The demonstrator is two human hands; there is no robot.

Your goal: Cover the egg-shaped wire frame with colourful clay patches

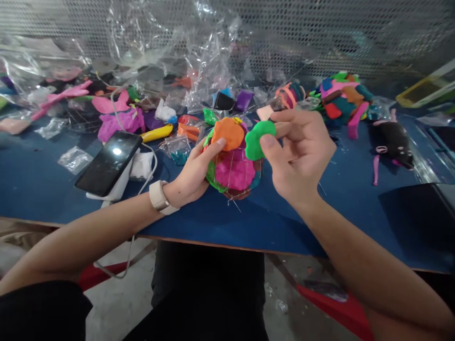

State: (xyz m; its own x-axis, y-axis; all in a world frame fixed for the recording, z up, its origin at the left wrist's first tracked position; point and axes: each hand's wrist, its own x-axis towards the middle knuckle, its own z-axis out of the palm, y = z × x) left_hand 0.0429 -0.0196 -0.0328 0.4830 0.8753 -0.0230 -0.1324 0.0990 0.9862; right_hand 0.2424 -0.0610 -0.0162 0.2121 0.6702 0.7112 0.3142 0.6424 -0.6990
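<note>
Left hand (195, 177): fingers grasp the clay-patched wire frame (232, 174) over the counter (273, 225); right hand (302, 151): fingers pinch the green clay piece (257, 140) just beside it, long axis nearly upright, top leaning rightward.

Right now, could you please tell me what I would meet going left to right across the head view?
Black phone, pale watch, orange piece, green piece held in the right hand, multicoloured lump, black figure.
</note>
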